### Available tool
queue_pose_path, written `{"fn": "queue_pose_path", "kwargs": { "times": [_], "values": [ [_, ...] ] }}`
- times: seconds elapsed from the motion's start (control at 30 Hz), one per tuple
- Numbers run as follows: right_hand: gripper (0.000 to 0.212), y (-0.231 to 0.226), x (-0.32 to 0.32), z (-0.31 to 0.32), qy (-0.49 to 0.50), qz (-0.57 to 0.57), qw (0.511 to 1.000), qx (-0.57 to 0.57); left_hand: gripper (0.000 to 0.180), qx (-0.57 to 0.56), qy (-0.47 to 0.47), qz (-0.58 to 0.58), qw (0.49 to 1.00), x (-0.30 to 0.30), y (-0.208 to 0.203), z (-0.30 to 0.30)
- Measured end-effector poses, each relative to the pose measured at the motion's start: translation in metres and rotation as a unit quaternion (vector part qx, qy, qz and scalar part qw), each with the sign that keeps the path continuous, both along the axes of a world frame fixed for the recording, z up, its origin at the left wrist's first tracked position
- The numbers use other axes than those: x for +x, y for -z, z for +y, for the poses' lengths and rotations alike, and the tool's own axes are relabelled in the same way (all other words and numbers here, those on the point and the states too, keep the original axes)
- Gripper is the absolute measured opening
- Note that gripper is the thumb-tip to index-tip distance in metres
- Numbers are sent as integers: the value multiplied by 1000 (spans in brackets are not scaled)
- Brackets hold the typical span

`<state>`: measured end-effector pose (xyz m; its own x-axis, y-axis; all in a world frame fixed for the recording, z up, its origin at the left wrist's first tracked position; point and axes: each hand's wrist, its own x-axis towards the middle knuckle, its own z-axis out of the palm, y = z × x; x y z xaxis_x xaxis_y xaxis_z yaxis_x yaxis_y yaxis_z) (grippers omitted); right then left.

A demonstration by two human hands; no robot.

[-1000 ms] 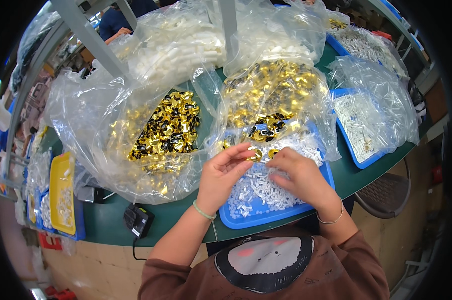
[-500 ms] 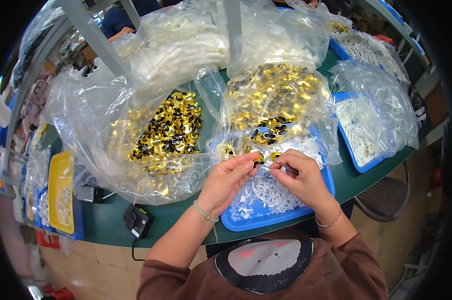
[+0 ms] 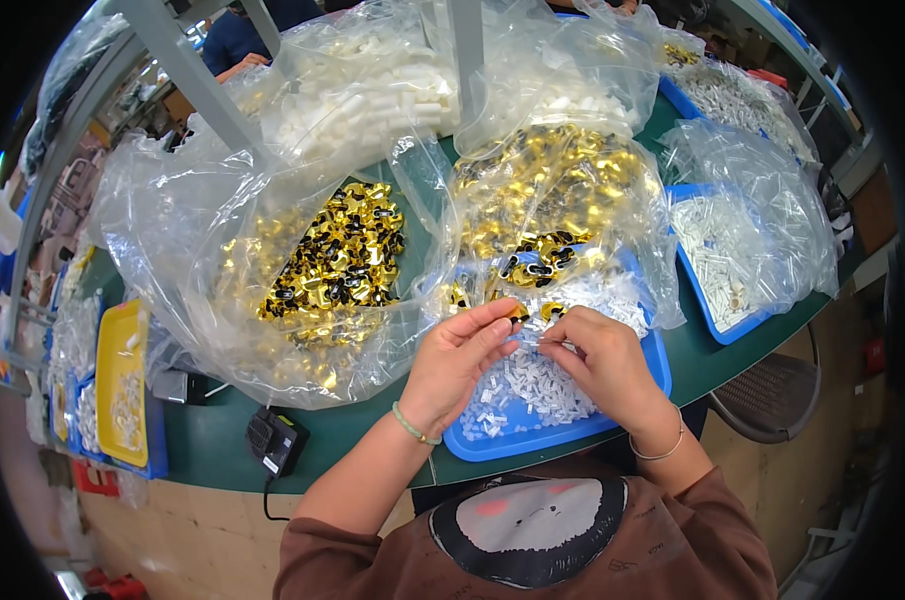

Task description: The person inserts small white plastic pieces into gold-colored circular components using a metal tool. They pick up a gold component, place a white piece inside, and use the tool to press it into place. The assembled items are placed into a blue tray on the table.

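Note:
Between the thumb and fingers of my left hand (image 3: pixel 455 368) is a small gold-and-black part (image 3: pixel 519 314), partly covered by the fingertips. My right hand (image 3: pixel 609 368) faces it from the right, its thumb and forefinger pinched together. Whatever sits in that pinch is too small to make out. Both hands hover over a blue tray (image 3: pixel 513 446) with many small white plastic pieces (image 3: pixel 548 395). Just beyond the fingers, more gold-and-black parts (image 3: pixel 543 262) spill from a clear plastic bag (image 3: pixel 563 190) onto the tray's far side.
Left of the tray lies another open bag of gold-and-black parts (image 3: pixel 348 250). A black device (image 3: pixel 276 442) with a cable sits by the front edge. Farther left is a yellow tray (image 3: pixel 123 385); at right, a blue tray of clear pieces (image 3: pixel 718 265). Metal posts (image 3: pixel 188 75) rise behind.
Both hands stay over the tray with only slight finger shifts. The right fingertips have moved a little, and the part in the left hand remains held.

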<state>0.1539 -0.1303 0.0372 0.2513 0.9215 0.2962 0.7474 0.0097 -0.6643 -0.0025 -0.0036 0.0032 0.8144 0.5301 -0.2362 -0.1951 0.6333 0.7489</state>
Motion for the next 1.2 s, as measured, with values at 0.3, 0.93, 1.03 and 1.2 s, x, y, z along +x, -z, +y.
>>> {"fn": "queue_pose_path", "kwargs": {
  "times": [0.3, 0.93, 1.03, 1.2],
  "values": [
    [9, -2, -6, 5, 52, 91, 992, 65, 30, -15, 28, 10, 999, 1, 5, 0],
    [9, 10, -16, 15, 49, 86, 992, 81, 32, -21, 37, 20, 999, 4, 6, -2],
    [10, 14, -18, 18, 60, 88, 990, 97, 32, -14, 44, 20, 999, 4, 7, -1],
    [13, 15, -21, 18, 80, 79, 990, 89, 31, -7, 47, 25, 999, 5, 9, -2]
  ]
}}
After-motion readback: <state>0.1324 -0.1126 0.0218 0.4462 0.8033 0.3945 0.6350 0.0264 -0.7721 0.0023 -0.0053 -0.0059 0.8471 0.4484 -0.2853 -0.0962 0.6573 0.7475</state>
